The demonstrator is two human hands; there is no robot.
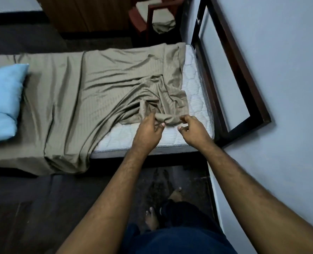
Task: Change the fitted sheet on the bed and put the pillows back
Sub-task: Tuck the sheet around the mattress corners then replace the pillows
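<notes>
A grey-green striped fitted sheet (104, 83) lies rumpled over most of the bed. Its near right corner is bunched up, leaving the white quilted mattress (192, 99) bare along the right end and near corner. My left hand (148, 131) and my right hand (192, 129) both pinch that bunched sheet corner from either side, just above the bare mattress. A light blue pillow (2, 101) rests on the sheet at the far left.
A dark wooden bed frame (230, 74) stands against the pale wall on the right. A red-brown chair (152, 17) with cloth on it sits behind the bed. My bare feet (152, 217) stand on the dark floor in the gap by the bed.
</notes>
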